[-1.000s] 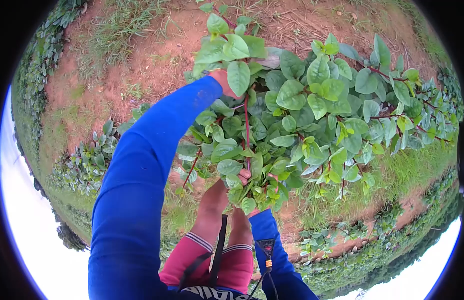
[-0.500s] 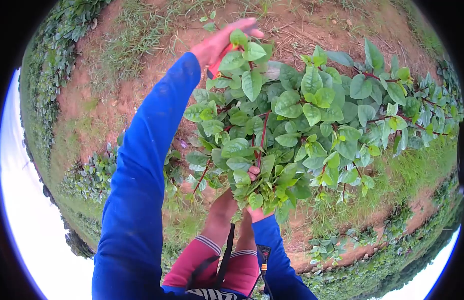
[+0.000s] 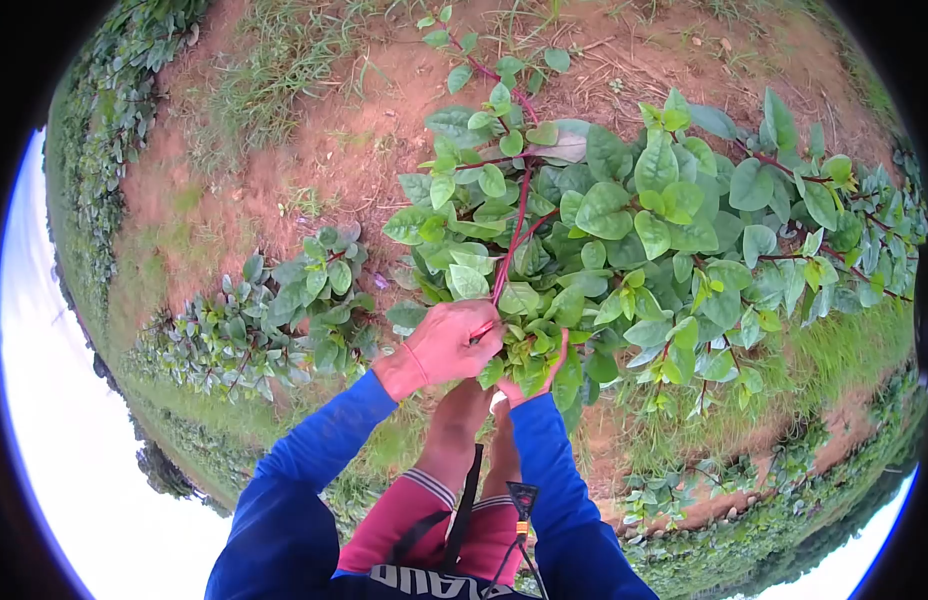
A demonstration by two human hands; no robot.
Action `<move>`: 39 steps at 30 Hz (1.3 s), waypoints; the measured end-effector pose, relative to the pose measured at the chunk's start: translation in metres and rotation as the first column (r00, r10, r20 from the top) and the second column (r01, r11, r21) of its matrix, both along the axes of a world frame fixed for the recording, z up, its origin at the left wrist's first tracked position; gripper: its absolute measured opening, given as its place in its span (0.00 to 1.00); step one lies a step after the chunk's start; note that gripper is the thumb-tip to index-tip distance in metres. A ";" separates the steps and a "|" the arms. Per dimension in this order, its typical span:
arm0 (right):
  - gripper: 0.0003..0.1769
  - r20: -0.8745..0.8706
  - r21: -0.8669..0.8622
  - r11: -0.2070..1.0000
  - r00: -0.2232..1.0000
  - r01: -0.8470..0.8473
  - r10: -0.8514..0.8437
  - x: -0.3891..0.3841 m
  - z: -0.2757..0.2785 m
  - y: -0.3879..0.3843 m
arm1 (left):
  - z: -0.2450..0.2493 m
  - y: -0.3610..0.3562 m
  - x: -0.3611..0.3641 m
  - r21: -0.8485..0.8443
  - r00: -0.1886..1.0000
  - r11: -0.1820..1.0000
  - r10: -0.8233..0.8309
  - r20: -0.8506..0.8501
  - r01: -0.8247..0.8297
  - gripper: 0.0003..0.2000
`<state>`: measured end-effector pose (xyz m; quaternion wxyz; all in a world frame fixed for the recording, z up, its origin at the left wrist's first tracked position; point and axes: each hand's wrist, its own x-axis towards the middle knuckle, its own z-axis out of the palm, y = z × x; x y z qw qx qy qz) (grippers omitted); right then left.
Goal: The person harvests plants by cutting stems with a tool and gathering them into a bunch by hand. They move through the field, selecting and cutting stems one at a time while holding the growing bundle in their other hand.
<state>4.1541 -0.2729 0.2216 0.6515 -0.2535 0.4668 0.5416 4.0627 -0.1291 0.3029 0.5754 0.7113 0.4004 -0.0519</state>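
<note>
pink shorts and blue sleeves are showing nearest. the right hand is holding a bunch of small green leaves in front of the legs, its thumb standing up beside them. just left of the bunch, the left hand is gripping a small red object, mostly hidden by its narrowed fingers. a red stem is running beyond it, leafy vines are spreading over reddish soil, and green rows are lining the distance.
</note>
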 end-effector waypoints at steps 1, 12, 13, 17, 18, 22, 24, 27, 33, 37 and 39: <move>0.26 -0.025 0.029 1.000 1.000 0.001 0.000 -0.003 -0.009 -0.004 | -0.004 -0.005 -0.005 -0.008 1.000 1.000 0.012 0.014 -0.012 0.06; 0.33 -0.016 0.105 0.992 0.998 -0.067 0.069 0.002 -0.008 0.008 | -0.034 0.082 0.006 -0.056 0.991 0.994 -0.102 -0.091 0.097 0.13; 0.33 -0.085 0.254 0.967 0.996 0.014 0.008 0.002 -0.013 0.005 | -0.053 0.093 0.018 0.004 0.983 0.991 -0.129 -0.130 0.131 0.15; 0.31 -0.064 0.157 0.986 0.997 0.050 -0.041 -0.001 -0.015 -0.005 | -0.197 0.111 0.068 0.052 0.837 0.931 -0.300 -0.459 0.362 0.22; 0.32 -0.141 0.200 0.974 0.987 0.102 -0.075 0.000 -0.021 -0.011 | -0.228 0.112 0.077 -0.041 0.728 0.899 -0.379 -0.572 0.435 0.23; 0.46 -0.180 0.303 0.942 0.979 0.145 -0.093 0.009 0.002 -0.038 | -0.217 0.120 0.052 0.038 0.838 0.916 -0.348 -0.420 0.399 0.20; 0.48 -0.210 0.389 0.896 0.967 0.216 -0.142 0.006 -0.017 -0.066 | -0.185 0.141 0.016 0.014 0.995 0.995 -0.096 -0.010 0.096 0.15; 0.51 -0.207 0.396 0.875 0.955 0.278 -0.210 0.002 -0.024 -0.100 | -0.168 0.201 -0.012 -0.148 0.815 0.820 0.570 0.105 -0.554 0.09; 0.52 -0.195 0.419 0.871 0.962 0.258 -0.191 0.014 -0.033 -0.131 | -0.297 0.352 -0.010 -0.460 0.380 0.292 0.918 -0.110 -0.839 0.15; 0.52 -0.191 0.456 0.856 0.966 0.244 -0.174 0.023 -0.021 -0.154 | -0.335 0.368 0.015 -0.593 0.527 0.357 0.839 -0.136 -0.721 0.22; 0.52 -0.187 0.475 0.850 0.970 0.230 -0.159 0.027 -0.017 -0.159 | -0.348 0.371 0.033 -0.664 0.552 0.358 0.828 -0.099 -0.656 0.28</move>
